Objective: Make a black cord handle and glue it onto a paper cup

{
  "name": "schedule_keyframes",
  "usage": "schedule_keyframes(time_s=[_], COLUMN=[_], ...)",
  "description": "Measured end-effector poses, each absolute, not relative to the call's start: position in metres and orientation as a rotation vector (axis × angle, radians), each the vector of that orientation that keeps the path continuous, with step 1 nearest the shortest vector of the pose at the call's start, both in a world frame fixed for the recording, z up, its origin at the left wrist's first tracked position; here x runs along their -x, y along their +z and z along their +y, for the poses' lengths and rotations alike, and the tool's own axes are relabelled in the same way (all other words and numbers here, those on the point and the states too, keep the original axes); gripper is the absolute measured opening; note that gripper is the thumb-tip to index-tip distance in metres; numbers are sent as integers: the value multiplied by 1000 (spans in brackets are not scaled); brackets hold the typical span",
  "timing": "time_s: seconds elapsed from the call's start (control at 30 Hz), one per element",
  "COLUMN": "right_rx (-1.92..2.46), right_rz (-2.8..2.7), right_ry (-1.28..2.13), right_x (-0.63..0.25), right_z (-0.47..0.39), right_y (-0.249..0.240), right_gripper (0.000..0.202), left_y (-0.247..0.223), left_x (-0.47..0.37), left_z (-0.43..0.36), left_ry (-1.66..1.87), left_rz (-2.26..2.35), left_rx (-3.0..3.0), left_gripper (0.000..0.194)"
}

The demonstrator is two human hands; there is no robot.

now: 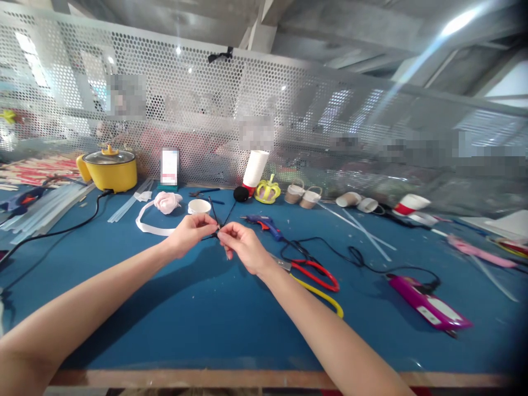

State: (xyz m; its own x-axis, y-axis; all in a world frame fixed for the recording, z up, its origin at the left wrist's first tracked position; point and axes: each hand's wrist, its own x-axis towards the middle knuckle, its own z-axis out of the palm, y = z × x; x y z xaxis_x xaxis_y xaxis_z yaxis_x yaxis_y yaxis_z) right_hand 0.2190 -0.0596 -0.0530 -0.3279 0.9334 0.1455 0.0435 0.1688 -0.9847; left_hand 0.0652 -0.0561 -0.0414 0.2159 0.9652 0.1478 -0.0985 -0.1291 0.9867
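Observation:
My left hand [192,234] and my right hand [243,245] meet over the middle of the blue table [185,324]. Their fingertips pinch the crossing point of some thin dark sticks [213,208], which stick out above and to the side. What exactly lies between the fingertips is too small to make out. Just behind my left hand stands a white paper cup [199,207]. A pale pink fabric rose [167,202] with a white ribbon [153,227] lies to its left. Behind my right hand is a black ball [241,194].
A blue glue gun [266,225] and pliers with red and yellow handles [315,275] lie right of my hands. Farther right sits a purple power strip [429,305] with a black cord. A yellow pot [113,170] and clear glue sticks [53,212] are at left.

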Motion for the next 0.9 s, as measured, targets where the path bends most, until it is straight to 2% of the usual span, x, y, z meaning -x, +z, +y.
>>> schedule_keyframes(time_s=[0.23, 0.43, 0.53, 0.63, 0.8, 0.9], right_rx=[1005, 765, 676, 698, 899, 877], right_rz=[-1651, -1408, -1338, -1369, -1535, -1486], right_ry=[1168, 1793, 1914, 1839, 1390, 1528], right_x=[-217, -223, -224, -222, -218, -220], right_z=[-64, -65, -66, -66, -67, -66], right_y=[-53, -43, -42, -44, -46, -45], right_gripper=[22, 22, 22, 22, 22, 22], left_y=[-44, -41, -39, -39, -41, -41], left_x=[-66, -61, -60, -62, -65, -66], left_z=[-57, -56, -57, -58, -57, -58], left_ry=[1183, 1092, 1073, 1094, 1166, 1180], left_rz=[915, 715, 680, 724, 833, 829], left_rx=[-1310, -1296, -1270, -1264, -1273, -1270], left_gripper=[18, 24, 25, 25, 23, 22])
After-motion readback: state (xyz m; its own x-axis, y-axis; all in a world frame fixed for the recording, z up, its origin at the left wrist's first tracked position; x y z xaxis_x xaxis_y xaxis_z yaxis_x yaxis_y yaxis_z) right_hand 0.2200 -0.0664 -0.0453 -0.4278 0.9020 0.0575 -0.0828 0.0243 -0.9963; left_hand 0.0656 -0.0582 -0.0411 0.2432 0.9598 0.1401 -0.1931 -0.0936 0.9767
